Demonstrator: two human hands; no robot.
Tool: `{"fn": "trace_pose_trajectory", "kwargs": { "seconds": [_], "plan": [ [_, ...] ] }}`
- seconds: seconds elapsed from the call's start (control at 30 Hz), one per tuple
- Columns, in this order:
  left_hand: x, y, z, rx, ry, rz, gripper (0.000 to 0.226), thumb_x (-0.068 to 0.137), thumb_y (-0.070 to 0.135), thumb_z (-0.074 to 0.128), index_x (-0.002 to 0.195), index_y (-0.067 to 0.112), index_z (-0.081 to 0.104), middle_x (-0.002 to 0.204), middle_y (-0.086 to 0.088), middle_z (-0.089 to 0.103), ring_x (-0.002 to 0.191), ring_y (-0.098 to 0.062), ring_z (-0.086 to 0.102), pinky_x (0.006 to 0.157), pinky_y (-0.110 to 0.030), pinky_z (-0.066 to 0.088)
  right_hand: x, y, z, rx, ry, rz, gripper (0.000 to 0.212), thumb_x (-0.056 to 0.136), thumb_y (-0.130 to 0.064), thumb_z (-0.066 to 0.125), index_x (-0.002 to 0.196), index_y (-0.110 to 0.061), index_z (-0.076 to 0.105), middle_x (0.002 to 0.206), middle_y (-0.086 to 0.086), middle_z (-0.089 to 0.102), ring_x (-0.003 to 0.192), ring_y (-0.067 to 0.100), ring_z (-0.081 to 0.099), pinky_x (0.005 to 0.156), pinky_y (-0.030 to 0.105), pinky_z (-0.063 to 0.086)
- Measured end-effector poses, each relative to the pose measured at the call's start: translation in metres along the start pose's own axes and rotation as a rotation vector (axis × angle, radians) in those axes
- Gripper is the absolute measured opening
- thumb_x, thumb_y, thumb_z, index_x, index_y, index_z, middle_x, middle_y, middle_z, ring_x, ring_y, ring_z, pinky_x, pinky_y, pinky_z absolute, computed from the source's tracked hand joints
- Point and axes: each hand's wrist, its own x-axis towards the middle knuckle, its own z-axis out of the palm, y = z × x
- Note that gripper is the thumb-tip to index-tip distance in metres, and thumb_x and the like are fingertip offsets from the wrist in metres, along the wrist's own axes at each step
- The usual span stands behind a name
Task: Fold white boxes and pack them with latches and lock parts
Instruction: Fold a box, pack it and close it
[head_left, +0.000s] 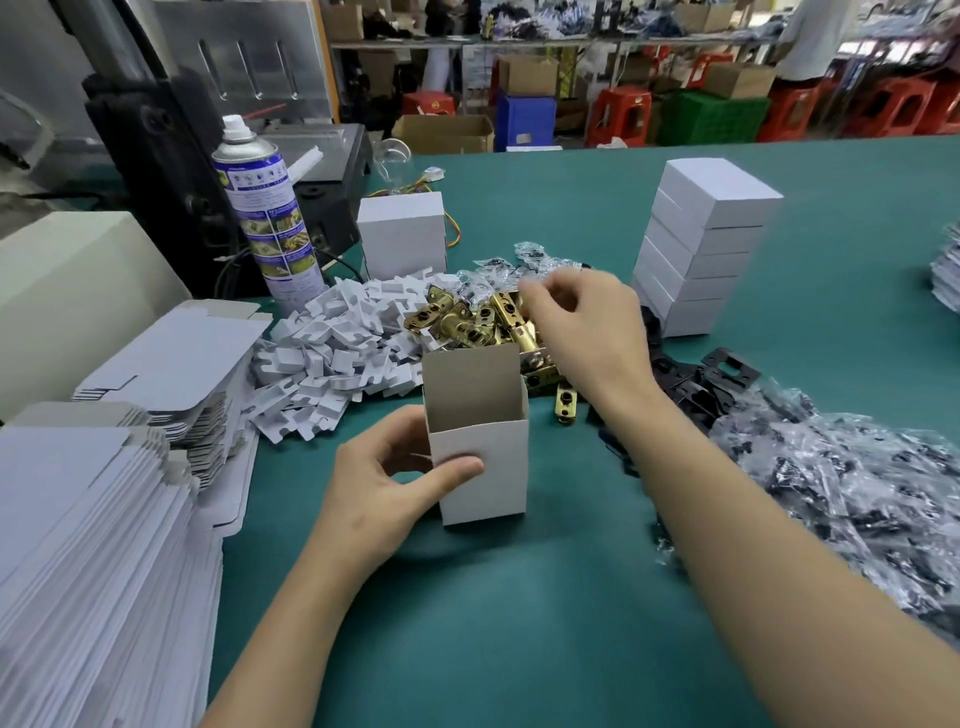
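A white box (480, 475) stands upright on the green table (519, 623), its top open and its back flap raised. My left hand (387, 488) grips the box at its left side, thumb across the front. My right hand (582, 322) reaches over the pile of brass latches (467, 325) behind the box, fingers curled down among them; whether it holds one is hidden. White plastic inserts (332, 358) lie heaped left of the latches. Black plates (711, 379) and small clear bags of parts (857, 499) lie to the right.
Flat unfolded box blanks (88, 545) are stacked at the left edge. A stack of closed white boxes (701, 249) stands at the back right, a single closed box (402, 234) at the back centre. A spray can (265, 213) and a black machine (171, 156) stand at the back left.
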Motion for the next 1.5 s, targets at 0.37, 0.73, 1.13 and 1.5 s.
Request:
{"fn": "trace_pose_trajectory", "kwargs": {
  "seconds": [0.37, 0.73, 1.13, 1.5],
  "plan": [
    [-0.001, 0.004, 0.0, 0.035, -0.026, 0.041, 0.034, 0.071, 0.05, 0.083, 0.104, 0.046, 0.076, 0.101, 0.015, 0.08, 0.093, -0.01, 0.075, 0.082, -0.021, 0.058, 0.082, -0.013, 0.042, -0.702, -0.397, -0.071, 0.028, 0.092, -0.036, 0.064, 0.105, -0.013, 0.073, 0.1, 0.007, 0.072, 0.096, 0.03, 0.067, 0.081, 0.038, 0.059],
    [-0.003, 0.003, 0.001, 0.083, -0.025, 0.085, 0.035, 0.073, 0.049, 0.085, 0.106, 0.037, 0.077, 0.1, 0.012, 0.08, 0.092, -0.014, 0.074, 0.081, -0.025, 0.059, 0.073, -0.011, 0.023, -0.462, -0.303, -0.051, 0.008, 0.084, -0.022, 0.068, 0.09, -0.024, 0.073, 0.097, -0.003, 0.071, 0.098, 0.024, 0.067, 0.079, 0.036, 0.057],
    [-0.005, 0.003, 0.007, 0.128, 0.085, 0.057, 0.036, 0.074, 0.059, 0.078, 0.105, 0.042, 0.071, 0.099, 0.02, 0.077, 0.093, -0.006, 0.072, 0.061, -0.02, 0.056, -0.019, -0.07, -0.083, 0.336, 0.164, -0.142, 0.006, 0.091, -0.03, 0.074, 0.094, -0.025, 0.076, 0.071, -0.003, 0.073, 0.064, 0.007, 0.061, 0.072, 0.038, 0.059],
    [-0.004, 0.003, 0.004, 0.165, 0.089, 0.063, 0.037, 0.077, 0.062, 0.074, 0.108, 0.042, 0.07, 0.1, 0.019, 0.076, 0.094, -0.008, 0.073, 0.063, -0.028, 0.06, -0.06, -0.045, -0.039, 0.33, 0.094, -0.042, 0.005, 0.09, -0.028, 0.078, 0.087, -0.024, 0.075, 0.068, -0.007, 0.073, 0.061, 0.002, 0.065, 0.064, 0.02, 0.051]
  ]
}}
